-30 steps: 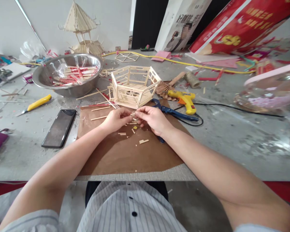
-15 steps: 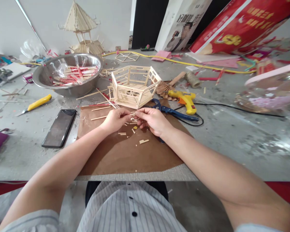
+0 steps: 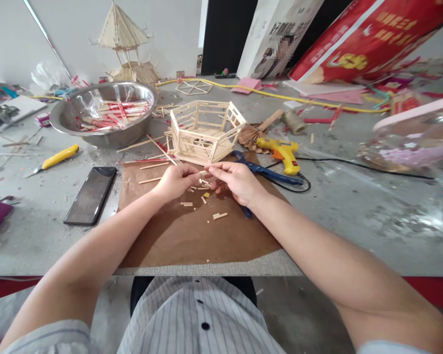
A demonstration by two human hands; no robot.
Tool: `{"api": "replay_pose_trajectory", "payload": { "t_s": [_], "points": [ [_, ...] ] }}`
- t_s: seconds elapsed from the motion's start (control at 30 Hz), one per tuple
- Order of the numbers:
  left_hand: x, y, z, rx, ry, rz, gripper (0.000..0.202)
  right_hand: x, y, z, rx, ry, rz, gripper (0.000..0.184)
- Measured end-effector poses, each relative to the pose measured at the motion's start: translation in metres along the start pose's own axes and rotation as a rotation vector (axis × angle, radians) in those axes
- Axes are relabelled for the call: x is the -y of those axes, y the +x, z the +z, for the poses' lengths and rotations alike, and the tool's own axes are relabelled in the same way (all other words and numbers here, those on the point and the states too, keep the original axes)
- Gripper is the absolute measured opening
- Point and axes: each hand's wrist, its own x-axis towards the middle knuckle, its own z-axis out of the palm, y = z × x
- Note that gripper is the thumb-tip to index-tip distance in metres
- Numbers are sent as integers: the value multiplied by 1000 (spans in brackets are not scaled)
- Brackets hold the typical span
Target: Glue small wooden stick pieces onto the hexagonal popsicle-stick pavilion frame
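My left hand [image 3: 177,183] and my right hand [image 3: 233,181] meet over a brown paper sheet [image 3: 162,241]. Between their fingertips they pinch a small piece of wooden stick [image 3: 202,172], mostly covered by the fingers. Just beyond them stands a hexagonal stick frame [image 3: 206,132] with railed sides. Short cut stick pieces [image 3: 220,216] lie scattered on the paper below. Blue-handled pliers [image 3: 269,172] rest partly under my right hand, which hides their middle. A yellow glue gun [image 3: 286,153] lies to the right of the frame.
A steel bowl [image 3: 55,120] of wrapped sticks stands at back left, before a stick pagoda model [image 3: 120,29]. A phone [image 3: 90,196] and a yellow utility knife [image 3: 57,157] lie on the left. The glue gun's black cord [image 3: 354,164] runs right; a clear plastic container [image 3: 409,142] is there.
My right hand has shifted slightly, its fingers opening a little from underneath, so more of the small pieces below show. My left hand stays nearly in place.
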Motion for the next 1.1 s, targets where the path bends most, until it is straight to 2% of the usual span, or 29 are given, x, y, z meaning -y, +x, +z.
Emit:
{"api": "replay_pose_trajectory", "payload": {
  "t_s": [0.17,0.33,0.43,0.6,0.7,1.1],
  "points": [
    [3,3,-4,93,-189,-96,22,-3,1,-8,41,-401,-384,29],
    [4,2,-7,196,-242,-108,25,-3,-1,-9,49,-519,-475,22],
    [3,1,-7,199,-251,-106,25,-3,0,-9,90,-463,-427,23],
    [3,1,-7,206,-257,-111,26,0,2,-11,157,-210,-190,34],
    [2,1,-7,199,-265,-120,24,1,2,-10,165,-103,-114,35],
    [3,1,-6,186,-264,-95,19,-4,5,-7,149,53,-33,30]
  ]
}}
